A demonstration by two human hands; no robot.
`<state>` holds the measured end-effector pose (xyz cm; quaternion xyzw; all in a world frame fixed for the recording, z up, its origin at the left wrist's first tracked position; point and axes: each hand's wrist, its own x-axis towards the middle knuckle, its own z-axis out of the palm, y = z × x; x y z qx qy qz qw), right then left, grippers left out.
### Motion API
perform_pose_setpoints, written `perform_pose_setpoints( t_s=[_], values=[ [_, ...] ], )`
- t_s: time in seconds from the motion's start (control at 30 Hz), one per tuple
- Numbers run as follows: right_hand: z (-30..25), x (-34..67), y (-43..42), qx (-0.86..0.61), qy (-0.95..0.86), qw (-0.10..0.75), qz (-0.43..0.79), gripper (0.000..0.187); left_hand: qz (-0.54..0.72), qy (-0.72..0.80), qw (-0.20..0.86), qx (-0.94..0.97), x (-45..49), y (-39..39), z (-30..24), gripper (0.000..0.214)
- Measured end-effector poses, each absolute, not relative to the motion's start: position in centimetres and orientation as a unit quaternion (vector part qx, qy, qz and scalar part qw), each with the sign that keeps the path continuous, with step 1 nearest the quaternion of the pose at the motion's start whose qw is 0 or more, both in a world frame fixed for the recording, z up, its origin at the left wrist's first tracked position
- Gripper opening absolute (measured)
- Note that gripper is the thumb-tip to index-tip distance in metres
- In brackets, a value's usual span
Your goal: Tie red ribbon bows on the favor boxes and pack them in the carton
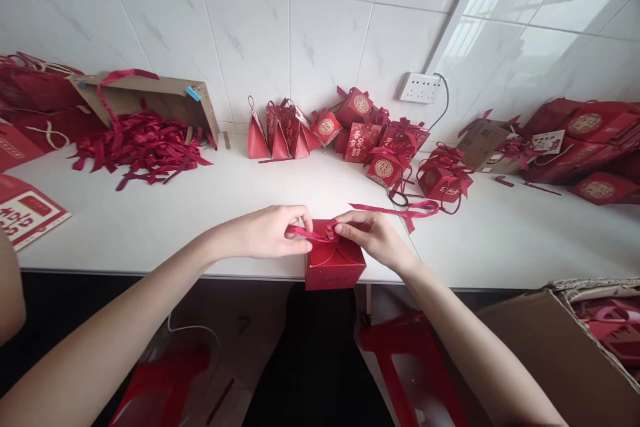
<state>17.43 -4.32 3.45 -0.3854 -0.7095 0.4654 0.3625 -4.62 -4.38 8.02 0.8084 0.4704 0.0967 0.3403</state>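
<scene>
A red gift box (336, 270) with curved, overlapping top flaps sits at the front edge of the white table. Over its top, a red ribbon (305, 233) forms a loop near the middle of the lid. From the left, my left hand (277, 230) pinches the ribbon between thumb and fingers. On the other side my right hand (367, 230) has thumb and forefinger closed on the ribbon close to the knot. Behind my right hand lies another loose red ribbon (423, 209) on the table.
Cut ribbons (143, 143) spill from a tipped cardboard box (160, 90) at left. Finished red boxes (387, 167) and triangular boxes (277, 133) stand along the wall. Black-handled scissors (397, 197) lie near them. An open carton (550, 340) is at lower right, a red stool (400, 360) below.
</scene>
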Motion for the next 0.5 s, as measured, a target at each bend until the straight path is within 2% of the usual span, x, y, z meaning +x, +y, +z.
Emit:
perform_pose_setpoints(
  t_s=[0.13,0.27,0.5],
  values=[
    [2.9,16.9,-4.7,-0.376,-0.737,0.378,0.414,0.021,0.075,0.465,0.240,0.849,-3.9,-4.7,9.1,0.006],
    [2.6,16.7,-4.8,-0.384,-0.728,0.399,0.404,0.017,0.099,0.425,0.157,0.886,-3.0,-4.6,9.6,0.013],
    [1.8,16.3,-4.9,-0.385,-0.683,0.436,0.442,0.015,0.071,0.374,0.167,0.909,-1.3,-3.8,10.4,0.011]
  ],
)
